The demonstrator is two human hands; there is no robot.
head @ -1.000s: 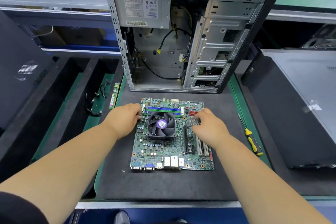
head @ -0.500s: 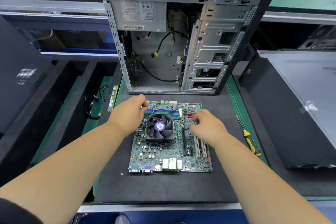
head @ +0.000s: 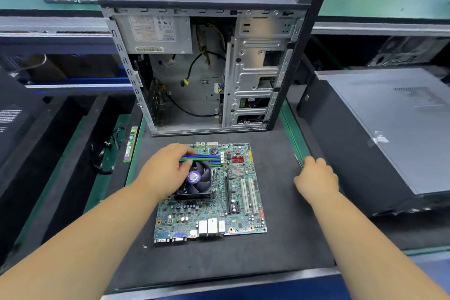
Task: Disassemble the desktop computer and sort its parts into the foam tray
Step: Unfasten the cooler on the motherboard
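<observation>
One green motherboard (head: 211,192) with one black cooling fan (head: 198,181) lies flat on the dark foam surface (head: 280,246), just in front of one open grey computer case (head: 209,56). Left hand (head: 165,170) pinches one green memory stick (head: 202,158) at the board's far edge. Right hand (head: 316,179), fingers curled, rests near the right edge of the foam; I cannot tell whether its grip holds anything. One more memory stick (head: 130,145) and one black cable (head: 103,156) lie in the left tray slot.
</observation>
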